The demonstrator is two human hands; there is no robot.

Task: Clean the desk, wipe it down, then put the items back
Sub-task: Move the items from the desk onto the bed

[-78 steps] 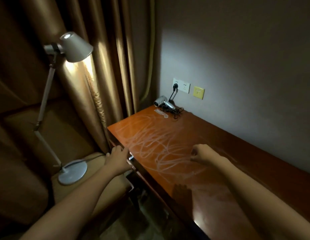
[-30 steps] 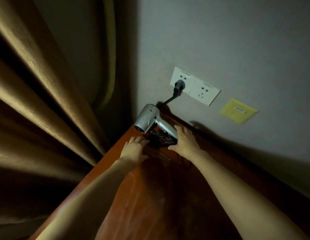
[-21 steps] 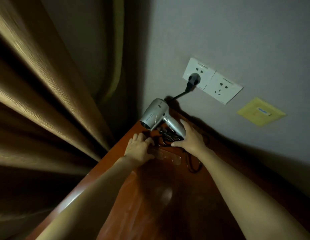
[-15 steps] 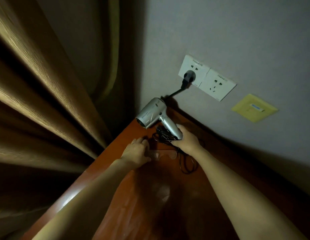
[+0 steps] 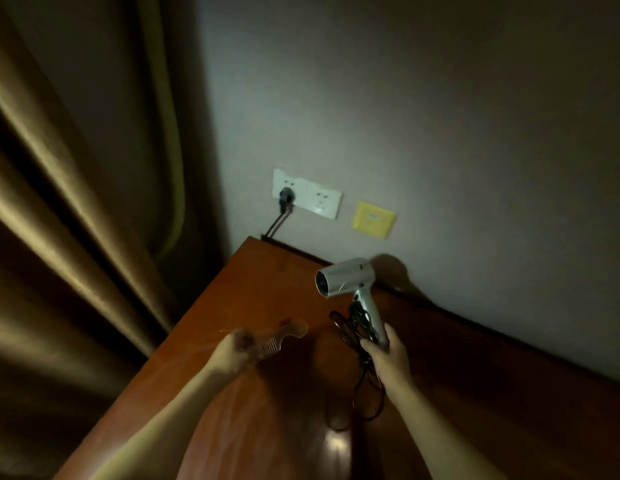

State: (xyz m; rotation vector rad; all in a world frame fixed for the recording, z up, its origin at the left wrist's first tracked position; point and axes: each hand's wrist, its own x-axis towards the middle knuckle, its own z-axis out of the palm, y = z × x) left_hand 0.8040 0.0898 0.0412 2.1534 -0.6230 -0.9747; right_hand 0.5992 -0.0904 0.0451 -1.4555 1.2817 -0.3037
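Fingers of the right hand (image 5: 386, 355) curl round the lower end of a silver hair dryer's (image 5: 346, 278) handle, holding the dryer raised above the counter (image 5: 267, 292) near its back edge, nozzle turned toward the camera and to the left. A black cord (image 5: 353, 323) is bunched against the handle just above the grip; loops of it hang below the hand and trail down over the counter surface. The left hand (image 5: 232, 351) grips a translucent comb (image 5: 284, 336) by its toothed end, the rounded handle end pointing right, toward the dryer; the hand is blurred, so how the fingers lie cannot be told exactly, nor whether the comb is clear of the wood. Both forearms reach in from the front edge. The counter is reddish-brown and glossy, with a bright glint near the front. Its far left corner meets the grey wall, where a black plug (image 5: 286, 196) sits in the left side of a white double socket (image 5: 308, 198), its lead running down behind the back edge. A yellow wall plate (image 5: 373, 219) is just right of the socket. Brown curtains (image 5: 76, 202) hang beyond the left edge.
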